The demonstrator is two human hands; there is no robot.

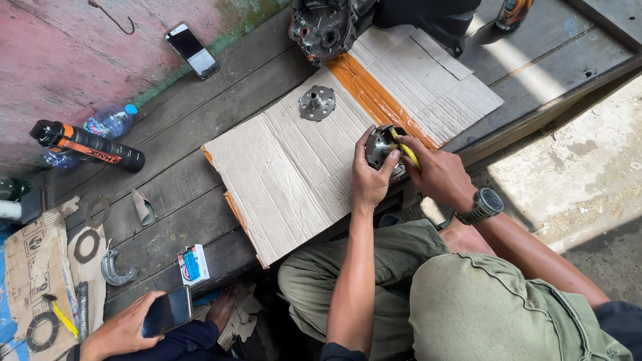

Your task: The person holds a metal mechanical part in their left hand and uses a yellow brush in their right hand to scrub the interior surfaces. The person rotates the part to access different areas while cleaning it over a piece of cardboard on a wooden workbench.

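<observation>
My left hand (371,175) grips a round metal engine part (382,144) and holds it against the flattened cardboard sheet (294,167). My right hand (438,172), with a watch on its wrist, holds a yellow-handled tool (405,150) pressed into the top of that part. A second round metal disc with a hub (317,103) lies on the cardboard farther away. A dark engine casing (322,27) stands at the cardboard's far edge.
Another person's hand (124,329) holds a phone (167,311) at the lower left. A second phone (192,49), a black spray can (87,144), a plastic bottle (110,121), a small box (193,265), gaskets (87,245) and a metal shoe (117,270) lie on the wooden planks.
</observation>
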